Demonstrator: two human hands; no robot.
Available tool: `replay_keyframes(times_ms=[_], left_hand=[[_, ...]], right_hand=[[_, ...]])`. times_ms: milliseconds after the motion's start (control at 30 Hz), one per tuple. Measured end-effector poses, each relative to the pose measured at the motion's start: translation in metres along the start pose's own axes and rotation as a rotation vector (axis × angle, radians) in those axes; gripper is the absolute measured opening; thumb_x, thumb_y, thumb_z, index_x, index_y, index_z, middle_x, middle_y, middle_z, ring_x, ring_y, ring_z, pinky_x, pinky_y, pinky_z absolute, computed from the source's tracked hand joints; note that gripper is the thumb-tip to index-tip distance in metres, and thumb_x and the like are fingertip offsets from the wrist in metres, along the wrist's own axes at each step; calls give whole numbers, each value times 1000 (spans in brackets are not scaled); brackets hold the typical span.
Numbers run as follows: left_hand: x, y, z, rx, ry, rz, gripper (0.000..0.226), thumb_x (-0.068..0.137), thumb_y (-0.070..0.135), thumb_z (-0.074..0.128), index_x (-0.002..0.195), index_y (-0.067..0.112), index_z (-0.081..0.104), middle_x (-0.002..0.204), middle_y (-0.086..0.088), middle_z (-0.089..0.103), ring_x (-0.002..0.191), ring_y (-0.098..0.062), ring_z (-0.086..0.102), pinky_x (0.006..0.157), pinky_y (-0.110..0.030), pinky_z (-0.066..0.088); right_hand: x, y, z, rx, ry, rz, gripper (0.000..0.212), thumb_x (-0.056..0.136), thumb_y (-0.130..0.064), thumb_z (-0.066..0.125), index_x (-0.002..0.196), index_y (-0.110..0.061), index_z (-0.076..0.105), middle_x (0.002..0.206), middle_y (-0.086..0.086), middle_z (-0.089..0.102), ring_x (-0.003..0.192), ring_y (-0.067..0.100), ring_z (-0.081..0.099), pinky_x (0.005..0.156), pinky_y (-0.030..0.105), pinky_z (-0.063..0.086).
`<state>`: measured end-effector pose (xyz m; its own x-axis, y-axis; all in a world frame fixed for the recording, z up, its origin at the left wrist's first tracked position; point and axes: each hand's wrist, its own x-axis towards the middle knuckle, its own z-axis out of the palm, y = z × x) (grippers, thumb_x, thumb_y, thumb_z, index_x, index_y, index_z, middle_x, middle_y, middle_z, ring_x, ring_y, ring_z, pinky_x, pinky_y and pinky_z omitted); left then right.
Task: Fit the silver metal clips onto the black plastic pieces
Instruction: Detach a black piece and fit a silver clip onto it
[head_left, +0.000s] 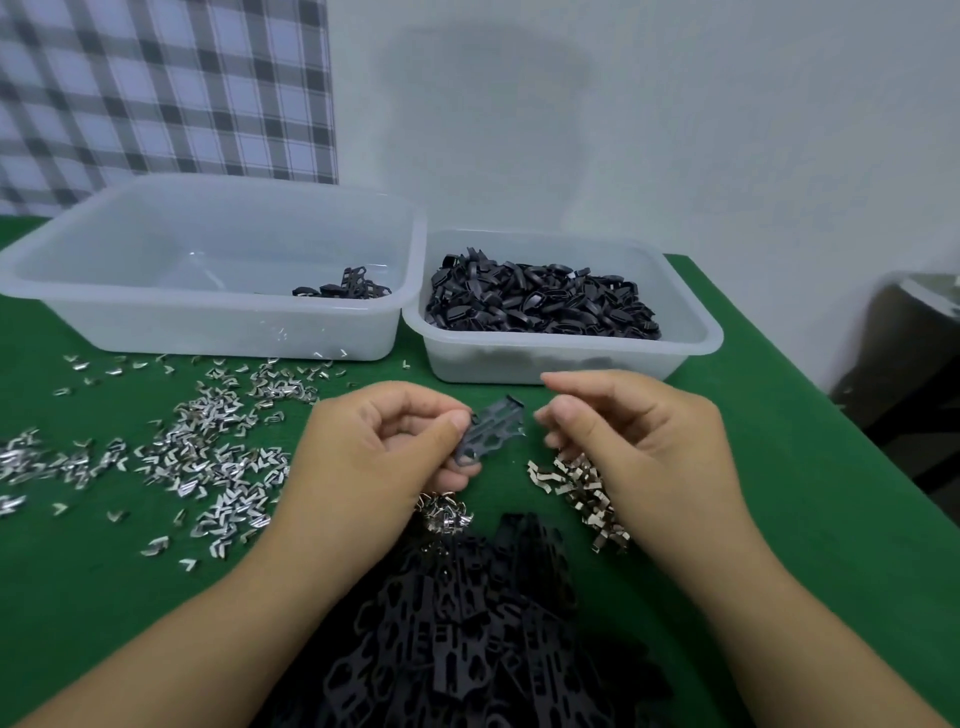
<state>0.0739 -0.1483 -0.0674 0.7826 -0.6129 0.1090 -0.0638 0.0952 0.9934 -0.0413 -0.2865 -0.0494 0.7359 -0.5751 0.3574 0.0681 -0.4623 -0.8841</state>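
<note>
Left hand (374, 457) pinches flat slotted black plastic piece (493, 431).

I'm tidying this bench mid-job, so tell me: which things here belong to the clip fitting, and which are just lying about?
In the job: black piece pinched in left hand, right hand beside it, clips, pile of pieces, probably near-empty tub and full tub.
Lying about: checked cloth, dark object off the table's right edge.
</note>
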Motion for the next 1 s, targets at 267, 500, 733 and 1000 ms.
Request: replay_keyframes(times_ms=[267,500,733,1000], left_hand=[[-1,-4,-1,145,66,91,13,83,12,67,75,21,71,64,-2,69,50,-18,69,48,-20,54],[-2,-5,0,137,51,86,13,83,11,67,75,20,70,64,-1,69,50,-18,68,47,-20,53],[-2,-7,-1,181,49,107,16,81,12,69,74,26,72,64,4,70,52,-14,69,52,-21,56],[-5,-6,0,382,-17,168,28,80,5,70,87,32,73,72,2,66,51,-1,63,55,-11,49]], right_hand=[[-1,8,-8,-620,-326,10,19,83,-22,66,98,-33,70,90,-16,53,94,4,46,85,18,35],[1,10,-3,-664,-385,-13,16,84,-23,66,96,-33,69,88,-17,49,93,6,43,77,14,29],[-1,10,-2,-647,-356,-89,20,81,-17,68,74,-33,58,78,-17,57,84,-1,45,72,7,32],[-6,10,4,-127,-83,-92,28,80,-1,66,81,-28,59,75,-8,65,66,9,68,59,21,54]])
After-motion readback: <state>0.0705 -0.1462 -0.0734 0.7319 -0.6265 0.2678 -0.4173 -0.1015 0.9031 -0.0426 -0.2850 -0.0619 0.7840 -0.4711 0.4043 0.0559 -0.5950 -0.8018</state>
